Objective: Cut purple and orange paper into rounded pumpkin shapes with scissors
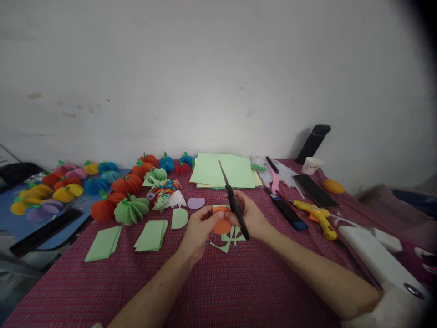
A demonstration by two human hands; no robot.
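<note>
Centrally, your left hand (201, 224) pinches an orange paper disc (222, 224) over green scraps (228, 242) on the worktop (218, 287); your right hand (248, 214), its grip closed around a black-handled knife (236, 207), meets the disc's edge.

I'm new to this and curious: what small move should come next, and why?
Probably swing the black-handled blade in the right hand toward the green paper that the left hand pinches with the orange piece. It points away from them, green shows past the orange edge, and curved green scraps lie nearby.
</note>
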